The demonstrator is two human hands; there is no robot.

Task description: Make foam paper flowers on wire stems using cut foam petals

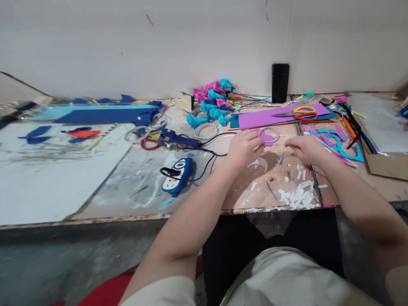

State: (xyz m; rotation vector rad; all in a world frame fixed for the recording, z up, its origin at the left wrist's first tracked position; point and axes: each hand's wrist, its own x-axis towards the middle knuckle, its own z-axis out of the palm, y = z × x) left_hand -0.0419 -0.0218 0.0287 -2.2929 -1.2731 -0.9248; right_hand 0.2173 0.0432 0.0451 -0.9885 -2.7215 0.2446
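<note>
My left hand (246, 148) is over the wooden board with its fingers curled in, close to a roll of white tape (278, 135). A small purple foam piece (267, 137) lies at its fingertips, partly seen through the tape ring. To the right, my right hand (304, 148) has thumb and fingers drawn together, pointing left. Whatever either hand pinches is too small or hidden to make out. Behind the hands, yellow-and-orange-handled scissors (304, 113) rest on a long purple foam strip (255, 120). White paper scraps (298, 196) are heaped nearer the table edge.
A blue glue gun (178, 138) and a blue-and-white power strip (178, 175) with black cords sit left. Behind are pink and blue flowers (212, 102) and a phone (280, 83) against the wall. Cut foam offcuts (350, 151) lie right; white board (47, 182) lies far left.
</note>
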